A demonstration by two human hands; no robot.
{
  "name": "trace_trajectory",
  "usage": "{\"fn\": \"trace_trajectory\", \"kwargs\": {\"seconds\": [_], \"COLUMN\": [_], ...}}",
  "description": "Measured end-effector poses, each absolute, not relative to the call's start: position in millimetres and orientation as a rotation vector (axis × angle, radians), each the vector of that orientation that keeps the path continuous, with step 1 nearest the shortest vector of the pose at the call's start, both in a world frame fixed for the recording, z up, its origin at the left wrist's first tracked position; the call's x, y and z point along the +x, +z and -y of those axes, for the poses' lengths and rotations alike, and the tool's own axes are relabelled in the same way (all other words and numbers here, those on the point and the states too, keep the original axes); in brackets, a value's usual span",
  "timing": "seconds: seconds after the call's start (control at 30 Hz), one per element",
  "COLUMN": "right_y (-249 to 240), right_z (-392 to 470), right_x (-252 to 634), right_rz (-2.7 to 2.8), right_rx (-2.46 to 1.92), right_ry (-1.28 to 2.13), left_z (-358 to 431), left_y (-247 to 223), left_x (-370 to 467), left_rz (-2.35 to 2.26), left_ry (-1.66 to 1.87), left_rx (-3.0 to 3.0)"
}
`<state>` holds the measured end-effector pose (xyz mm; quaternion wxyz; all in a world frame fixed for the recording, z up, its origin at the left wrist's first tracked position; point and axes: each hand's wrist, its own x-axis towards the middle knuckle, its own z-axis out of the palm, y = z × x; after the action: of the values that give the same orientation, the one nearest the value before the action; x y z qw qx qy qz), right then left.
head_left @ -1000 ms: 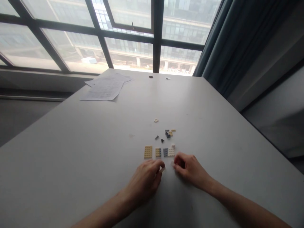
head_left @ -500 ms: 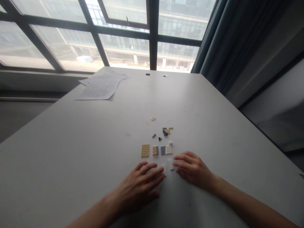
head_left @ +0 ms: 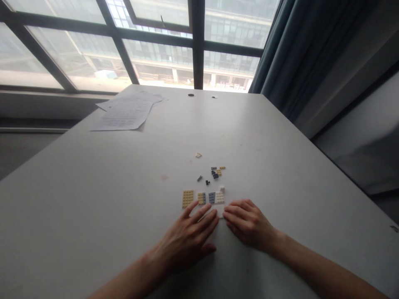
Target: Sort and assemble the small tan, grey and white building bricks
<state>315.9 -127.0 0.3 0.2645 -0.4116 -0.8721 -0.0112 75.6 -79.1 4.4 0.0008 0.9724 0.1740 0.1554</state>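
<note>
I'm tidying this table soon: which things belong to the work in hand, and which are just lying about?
Likely work:
- white pieces between left hand and right hand
- row of studded plates beyond
- small loose pieces farther back

Apparently lying about:
- printed papers, far left

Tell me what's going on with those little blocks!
Someone has both hands at a flat white bit on the table. The left hand is spread over its near side, and the right hand has its fingertips at its right edge. Just beyond sit a tan plate, a grey plate and others in a row, with loose dark pieces farther back.
</note>
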Motion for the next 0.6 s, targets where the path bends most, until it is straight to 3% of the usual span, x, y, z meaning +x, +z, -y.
{"fn": "trace_trajectory", "kwargs": {"seconds": [0.6], "right_y": [0.8], "right_z": [125.7], "right_x": [319.1], "right_rz": [2.361], "right_rx": [-1.166], "right_ry": [-0.002], "left_z": [78.0], "left_y": [2.4], "left_x": [75.8], "left_rz": [-0.545], "left_ry": [0.438], "left_rx": [3.055]}}
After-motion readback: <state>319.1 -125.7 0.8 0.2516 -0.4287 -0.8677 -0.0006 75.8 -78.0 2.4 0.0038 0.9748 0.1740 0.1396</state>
